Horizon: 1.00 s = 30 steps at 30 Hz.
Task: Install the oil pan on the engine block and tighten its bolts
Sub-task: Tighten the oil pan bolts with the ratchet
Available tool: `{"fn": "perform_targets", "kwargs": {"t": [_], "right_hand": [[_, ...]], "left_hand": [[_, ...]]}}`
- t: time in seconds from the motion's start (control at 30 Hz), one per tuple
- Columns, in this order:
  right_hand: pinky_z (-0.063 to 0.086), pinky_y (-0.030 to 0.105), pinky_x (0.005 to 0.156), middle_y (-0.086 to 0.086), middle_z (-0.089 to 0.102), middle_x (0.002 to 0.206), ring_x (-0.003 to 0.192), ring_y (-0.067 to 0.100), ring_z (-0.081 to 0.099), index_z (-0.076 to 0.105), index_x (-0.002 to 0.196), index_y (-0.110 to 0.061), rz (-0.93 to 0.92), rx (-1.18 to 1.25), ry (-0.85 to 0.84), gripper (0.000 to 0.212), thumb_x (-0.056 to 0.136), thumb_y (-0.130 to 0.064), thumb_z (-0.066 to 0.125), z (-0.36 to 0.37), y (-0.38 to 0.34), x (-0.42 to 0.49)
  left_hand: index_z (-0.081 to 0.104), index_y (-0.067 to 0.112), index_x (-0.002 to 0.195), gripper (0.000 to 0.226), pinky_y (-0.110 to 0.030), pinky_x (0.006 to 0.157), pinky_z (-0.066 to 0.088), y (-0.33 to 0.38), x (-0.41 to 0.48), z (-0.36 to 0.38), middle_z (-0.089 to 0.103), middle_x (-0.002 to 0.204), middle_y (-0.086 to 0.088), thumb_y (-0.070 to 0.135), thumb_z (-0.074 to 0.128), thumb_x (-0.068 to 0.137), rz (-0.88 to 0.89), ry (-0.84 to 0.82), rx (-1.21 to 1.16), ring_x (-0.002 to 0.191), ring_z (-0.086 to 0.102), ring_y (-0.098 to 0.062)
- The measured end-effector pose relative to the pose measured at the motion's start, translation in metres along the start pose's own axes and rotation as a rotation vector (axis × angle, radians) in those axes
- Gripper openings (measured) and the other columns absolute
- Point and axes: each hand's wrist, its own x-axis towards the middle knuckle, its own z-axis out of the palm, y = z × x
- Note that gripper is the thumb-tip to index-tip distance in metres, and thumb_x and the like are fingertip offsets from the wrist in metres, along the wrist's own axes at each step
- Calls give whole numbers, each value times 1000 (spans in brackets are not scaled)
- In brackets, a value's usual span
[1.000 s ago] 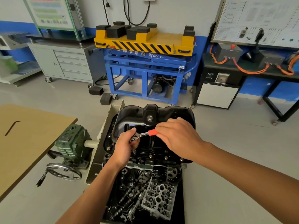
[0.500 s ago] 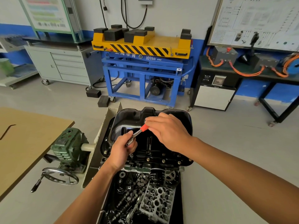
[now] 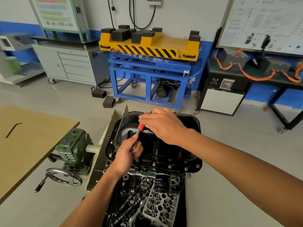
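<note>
Writing: the blue steel lift cart with a yellow striped top (image 3: 152,63) carries white letters beginning "HY"; the rest is unclear.
Oil pan: the glossy black pressed-steel oil pan (image 3: 185,145) sits on the grey engine block (image 3: 141,171), with brass-coloured bolts (image 3: 169,166) along its near edge.
Tool: a red-handled steel ratchet wrench (image 3: 140,126) slants over the pan's left side.
Left hand (image 3: 127,156): curled tight round the wrench's metal head, by the pan's near-left corner.
Right hand (image 3: 164,126): fingers curled over the red handle.

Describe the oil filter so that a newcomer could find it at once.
Find the black oil pan in the middle of the view. Along its near flange runs a row of brass-coloured bolts. Just nearer than those sits the oil filter: a short black cylinder with white lettering, unlike the silver cylinder head beside it.
</note>
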Motion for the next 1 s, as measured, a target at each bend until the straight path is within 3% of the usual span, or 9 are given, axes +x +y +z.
{"fn": "perform_targets", "kwargs": {"t": [0.13, 0.27, 0.5, 0.67, 0.83, 1.0], "right_hand": [[20, 30, 74, -18, 54, 142, 106, 16, 49, 60, 134, -31, -57, -30, -88, 32, 104, -26, 49, 0, 4, 14], [17, 30, 74, -20, 52, 143, 108, 15, 46, 58, 136, -33, -90, -47, -130, 33, 105, -30, 47, -4, 3, 23], [31, 34, 83, -17, 58, 136, 114, 16, 46, 63, 130, -30, -82, -56, -149, 31, 102, -28, 50, -17, 4, 9], [29, 32, 83, -13, 62, 127, 114, 15, 45, 65, 127, -28, -15, -30, -121, 29, 101, -31, 51, -22, 5, -13], [39, 39, 88, -5, 65, 118, 112, 19, 49, 69, 124, -23, 76, 33, -63, 29, 100, -30, 56, -20, -2, -36], [42, 40, 78, -4, 67, 102, 97, 21, 53, 74, 114, -21, 156, 94, 17, 24, 95, -30, 64, -21, -12, -58]], "left_hand": [[30, 25, 48, 52, -22, 50, 23, 1, 0, 3, 21, 47, 5, 52, 49, 89, 11, -21, 61, 46, 17, -14], [30, 26, 46, 53, -20, 52, 27, 2, 0, 5, 20, 47, 5, 51, 49, 89, 17, -40, 106, 47, 18, -15], [30, 26, 47, 52, -22, 51, 25, 4, -3, 4, 21, 47, 5, 49, 50, 90, 6, -21, 62, 47, 17, -14], [31, 27, 49, 48, -25, 47, 18, 0, 0, 3, 20, 47, 8, 39, 47, 92, -5, 73, -102, 46, 13, -13], [32, 28, 45, 51, -30, 47, 14, -1, 3, 8, 21, 44, 8, 41, 46, 92, 34, 131, -94, 43, 15, -13], [28, 26, 44, 55, -37, 52, 12, 0, 4, 12, 20, 44, 2, 54, 48, 87, 44, 162, 15, 48, 12, -19]]}}
